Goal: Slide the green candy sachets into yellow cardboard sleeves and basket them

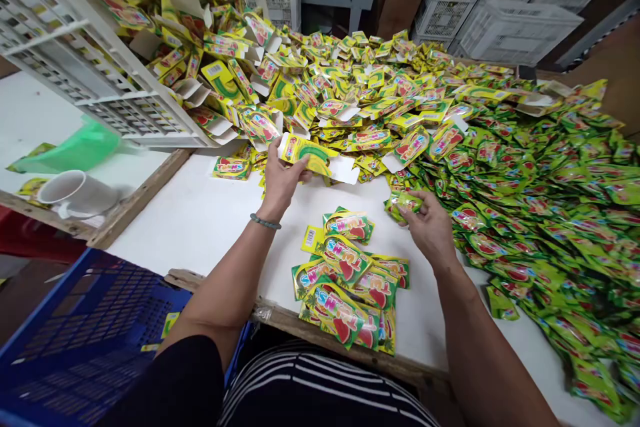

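My left hand (280,177) grips a flat yellow carton blank (313,157) at the near edge of a big heap of such cartons (320,90). My right hand (427,227) is closed on a green candy sachet (400,203) beside a large pile of green sachets (540,213) on the right. Between my arms, on the white table (200,220), lies a small stack of filled yellow packs (350,280) printed with watermelon pictures.
A white plastic crate (75,60) tilts on the left, spilling cartons. A white mug (75,193) and green plastic bag (75,150) sit on the left table. A blue crate (85,333) stands at lower left. White crates (505,20) are stacked at the back right.
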Motion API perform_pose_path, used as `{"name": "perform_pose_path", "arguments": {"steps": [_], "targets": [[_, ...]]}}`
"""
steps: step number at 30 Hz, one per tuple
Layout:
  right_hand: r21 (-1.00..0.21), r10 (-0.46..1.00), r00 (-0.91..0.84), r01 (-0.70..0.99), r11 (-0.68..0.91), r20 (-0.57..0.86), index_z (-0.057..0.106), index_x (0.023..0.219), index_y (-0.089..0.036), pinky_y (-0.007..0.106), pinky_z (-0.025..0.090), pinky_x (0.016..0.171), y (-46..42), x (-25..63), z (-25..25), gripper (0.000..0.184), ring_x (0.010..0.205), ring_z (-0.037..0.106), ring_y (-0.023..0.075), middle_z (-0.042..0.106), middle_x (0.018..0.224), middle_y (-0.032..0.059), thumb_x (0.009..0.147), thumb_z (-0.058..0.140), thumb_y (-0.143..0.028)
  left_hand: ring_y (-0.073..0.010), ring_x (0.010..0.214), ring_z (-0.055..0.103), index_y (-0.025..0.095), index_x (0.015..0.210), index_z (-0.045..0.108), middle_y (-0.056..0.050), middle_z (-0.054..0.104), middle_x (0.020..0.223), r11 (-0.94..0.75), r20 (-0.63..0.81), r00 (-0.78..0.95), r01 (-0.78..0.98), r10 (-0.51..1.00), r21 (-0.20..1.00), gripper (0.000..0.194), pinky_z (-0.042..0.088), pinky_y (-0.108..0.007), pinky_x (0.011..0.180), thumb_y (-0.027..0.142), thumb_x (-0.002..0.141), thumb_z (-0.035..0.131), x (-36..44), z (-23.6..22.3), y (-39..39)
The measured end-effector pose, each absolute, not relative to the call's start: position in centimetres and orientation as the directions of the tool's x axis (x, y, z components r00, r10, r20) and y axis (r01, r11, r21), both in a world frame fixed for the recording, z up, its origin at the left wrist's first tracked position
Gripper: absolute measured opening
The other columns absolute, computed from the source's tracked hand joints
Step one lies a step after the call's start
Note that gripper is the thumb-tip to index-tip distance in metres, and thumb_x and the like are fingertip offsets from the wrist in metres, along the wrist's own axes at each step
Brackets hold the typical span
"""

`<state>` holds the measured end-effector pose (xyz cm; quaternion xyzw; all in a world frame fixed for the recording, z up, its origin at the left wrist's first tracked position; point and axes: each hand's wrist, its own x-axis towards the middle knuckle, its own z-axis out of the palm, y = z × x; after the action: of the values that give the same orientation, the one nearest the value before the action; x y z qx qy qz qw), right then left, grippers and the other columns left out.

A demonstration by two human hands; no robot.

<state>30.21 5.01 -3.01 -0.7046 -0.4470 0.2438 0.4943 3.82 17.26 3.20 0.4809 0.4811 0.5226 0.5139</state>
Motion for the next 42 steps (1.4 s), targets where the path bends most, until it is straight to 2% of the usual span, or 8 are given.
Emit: {"name": "perform_pose_path", "arguments": {"steps": [3, 10, 14, 20, 26, 32, 37, 42], "targets": [[-0.833, 0.869, 0.458, 0.542, -0.109, 0.184, 0.071, 0.091, -0.019, 0.045, 0.056, 0.074, 5.0, 30.1, -2.5, 0.042, 0.074, 0.062, 0.0229, 0.07, 0.082, 0.0068, 0.073, 0.07, -0.058, -0.0128, 0.054, 0.064, 0.021, 0.131, 0.043, -0.001, 0.069, 0.08, -0.03, 0.033, 0.018, -0.152, 0.999, 0.988, 0.082, 0.053, -0.024, 0.055, 0.042, 0.064, 0.086, 4.6, 4.5, 16.3], [-0.986, 0.952, 0.275, 0.126, 0.106, 0.138, 0.061, 0.13, -0.024, 0.037, 0.056, 0.082, 4.0, 25.7, 1.5, 0.059, 0.102, 0.068, 0.0237, 0.068, 0.126, 0.0107, 0.079, 0.071, -0.051, -0.0143, 0.053, 0.066, 0.017, 0.126, 0.047, 0.003, 0.066, 0.067, 0.082, -0.026, 0.38, -0.131, 0.925, 0.988, 0.082, 0.053, -0.023, 0.051, 0.043, 0.06, 0.088, 6.8, 5.2, 13.0], [-0.963, 0.897, 0.4, 0.254, 0.089, 0.188, 0.069, 0.115, -0.022, 0.037, 0.054, 0.076, 3.7, 26.1, 2.1, 0.044, 0.091, 0.068, 0.023, 0.072, 0.115, 0.0084, 0.077, 0.074, -0.045, -0.0141, 0.056, 0.066, 0.018, 0.121, 0.052, 0.003, 0.065, 0.064, 0.086, -0.023, 0.389, -0.147, 0.921, 0.985, 0.072, 0.052, -0.022, 0.054, 0.045, 0.063, 0.086, 6.6, 5.5, 13.1], [-0.884, 0.946, 0.239, 0.46, 0.087, 0.218, 0.074, 0.103, -0.023, 0.031, 0.047, 0.062, 3.0, 28.7, 3.5, 0.031, 0.078, 0.064, 0.0189, 0.074, 0.105, 0.0054, 0.076, 0.073, -0.038, -0.0158, 0.073, 0.07, 0.016, 0.113, 0.066, -0.006, 0.072, 0.086, 0.02, 0.023, 0.456, -0.089, 0.89, 0.996, 0.055, 0.054, -0.026, 0.067, 0.057, 0.077, 0.071, 4.2, 6.7, 14.5], [-0.974, 0.926, 0.353, 0.221, 0.058, 0.135, 0.069, 0.107, -0.023, 0.028, 0.049, 0.054, 3.2, 27.4, 3.7, 0.042, 0.059, 0.061, 0.0154, 0.07, 0.071, -0.001, 0.07, 0.082, -0.039, -0.0184, 0.089, 0.067, 0.017, 0.108, 0.074, -0.007, 0.075, 0.1, -0.096, -0.072, 0.792, 0.163, 0.606, 0.982, 0.039, 0.052, -0.028, 0.078, 0.044, 0.08, 0.072, 5.2, 6.4, 13.2], [-0.957, 0.833, 0.472, 0.119, 0.265, 0.289, 0.072, 0.094, -0.023, 0.034, 0.059, 0.073, 3.5, 27.1, 3.4, 0.025, 0.079, 0.072, 0.0188, 0.076, 0.089, 0.0033, 0.076, 0.078, -0.04, -0.0163, 0.086, 0.066, 0.017, 0.106, 0.076, -0.009, 0.074, 0.105, 0.209, -0.119, 0.664, -0.057, 0.738, 0.976, 0.043, 0.05, -0.03, 0.082, 0.042, 0.071, 0.079, 6.6, 5.1, 12.8], [-0.604, 0.688, 0.197, 0.678, 0.419, 0.699, 0.076, 0.104, -0.025, 0.04, 0.058, 0.088, 3.0, 26.4, 3.6, 0.022, 0.1, 0.071, 0.0227, 0.076, 0.108, 0.0084, 0.086, 0.065, -0.016, -0.0152, 0.075, 0.065, 0.014, 0.1, 0.078, -0.009, 0.076, 0.095, 0.349, -0.188, 0.585, -0.176, 0.789, 0.92, 0.042, 0.05, -0.029, 0.076, 0.037, 0.066, 0.082, 7.2, 5.2, 12.2], [-0.25, 0.539, -0.041, 0.855, 0.455, 0.841, 0.072, 0.113, -0.029, 0.042, 0.058, 0.086, 3.1, 26.2, 3.6, 0.036, 0.098, 0.07, 0.0225, 0.075, 0.11, 0.0071, 0.086, 0.062, -0.007, -0.0161, 0.079, 0.067, 0.016, 0.098, 0.079, -0.009, 0.077, 0.1, 0.288, -0.145, 0.515, -0.209, 0.845, 0.935, 0.035, 0.051, -0.031, 0.078, 0.033, 0.068, 0.08, 7.4, 5.7, 11.6]]}}
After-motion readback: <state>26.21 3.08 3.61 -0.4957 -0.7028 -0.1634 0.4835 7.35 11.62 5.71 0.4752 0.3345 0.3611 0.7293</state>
